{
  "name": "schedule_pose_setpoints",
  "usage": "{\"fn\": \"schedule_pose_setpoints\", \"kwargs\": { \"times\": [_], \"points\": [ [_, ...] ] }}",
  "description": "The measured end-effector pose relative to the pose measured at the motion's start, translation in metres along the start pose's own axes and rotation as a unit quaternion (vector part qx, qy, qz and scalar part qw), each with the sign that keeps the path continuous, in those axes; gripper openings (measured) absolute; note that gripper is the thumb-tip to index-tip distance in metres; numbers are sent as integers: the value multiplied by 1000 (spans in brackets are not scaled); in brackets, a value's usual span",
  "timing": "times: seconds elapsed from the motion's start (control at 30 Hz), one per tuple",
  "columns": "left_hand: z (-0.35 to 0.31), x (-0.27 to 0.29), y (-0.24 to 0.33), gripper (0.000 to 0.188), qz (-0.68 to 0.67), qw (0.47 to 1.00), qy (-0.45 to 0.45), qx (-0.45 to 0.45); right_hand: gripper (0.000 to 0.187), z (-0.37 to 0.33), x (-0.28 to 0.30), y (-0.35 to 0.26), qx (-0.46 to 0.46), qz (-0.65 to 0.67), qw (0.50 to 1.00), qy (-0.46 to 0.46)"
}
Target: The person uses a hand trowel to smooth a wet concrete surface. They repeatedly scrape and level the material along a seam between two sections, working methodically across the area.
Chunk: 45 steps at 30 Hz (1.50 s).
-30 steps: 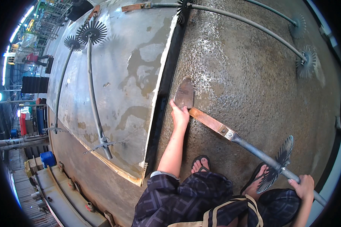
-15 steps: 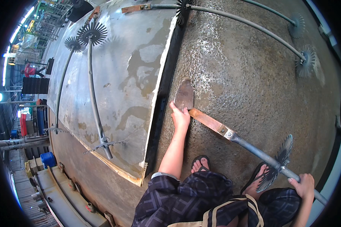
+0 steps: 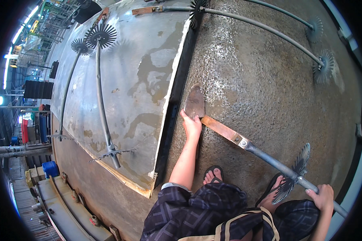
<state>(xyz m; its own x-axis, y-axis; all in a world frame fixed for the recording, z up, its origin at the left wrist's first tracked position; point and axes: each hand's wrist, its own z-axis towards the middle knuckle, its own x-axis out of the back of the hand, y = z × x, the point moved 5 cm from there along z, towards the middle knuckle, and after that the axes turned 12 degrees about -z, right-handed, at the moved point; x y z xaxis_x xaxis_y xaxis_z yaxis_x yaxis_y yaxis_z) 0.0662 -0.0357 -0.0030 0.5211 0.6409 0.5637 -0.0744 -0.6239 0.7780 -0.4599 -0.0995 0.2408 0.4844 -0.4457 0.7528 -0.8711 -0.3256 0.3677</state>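
Observation:
My left hand (image 3: pixel 192 126) is closed around the base of a trowel-shaped blade (image 3: pixel 195 102), flat, dull metal and tapered to a rounded tip. The blade points away from me, low over the wet floor; its handle is hidden. Just right of those fingers ends a copper-coloured flat bar (image 3: pixel 221 128), bolted to a grey metal rod (image 3: pixel 271 162). My right hand (image 3: pixel 321 197) wraps round the rod's near end at lower right. Between that hand and the bolts, a dark slotted fan-like disc (image 3: pixel 295 172) sits on the rod, close to my right foot.
Two similar rods with slotted discs (image 3: pixel 99 36) lie on a grey sheet-topped platform (image 3: pixel 124 92) at left. Others (image 3: pixel 265 27) reach across the wet, rough floor (image 3: pixel 245 92) at the far side. A black edge (image 3: pixel 175 96) borders the platform. A blue container (image 3: pixel 50 169) stands at far left.
The view has shifted slightly, and a person in red at the far left no longer shows. Both hands keep nearly the same place and hold.

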Motion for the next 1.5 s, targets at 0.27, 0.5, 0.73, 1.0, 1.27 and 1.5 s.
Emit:
{"fn": "schedule_pose_setpoints", "kwargs": {
  "times": [0.27, 0.5, 0.73, 1.0, 1.27, 1.5],
  "points": [
    [4, 1, -7, 70, -24, 1000, 12, -2, 54, 0, 1, -1, -8, 10, 1000, -13],
    [6, 2, -11, 67, -28, 999, 38, -6, 56, 1, -1, 0, -8, 7, 1000, -20],
    [5, 1, -9, 68, -27, 999, 23, -5, 57, 2, -5, 3, -6, -3, 1000, -13],
    [0, 2, 0, 68, -25, 999, 23, 1, 59, 1, -8, 5, -12, 5, 999, -31],
    [-4, -2, -1, 68, -23, 1000, 11, 7, 58, 1, -2, 2, -11, 1, 1000, -22],
    [3, 2, -17, 70, -19, 999, 37, -21, 57, 1, -3, 2, -3, 2, 1000, -7]
  ]
}}
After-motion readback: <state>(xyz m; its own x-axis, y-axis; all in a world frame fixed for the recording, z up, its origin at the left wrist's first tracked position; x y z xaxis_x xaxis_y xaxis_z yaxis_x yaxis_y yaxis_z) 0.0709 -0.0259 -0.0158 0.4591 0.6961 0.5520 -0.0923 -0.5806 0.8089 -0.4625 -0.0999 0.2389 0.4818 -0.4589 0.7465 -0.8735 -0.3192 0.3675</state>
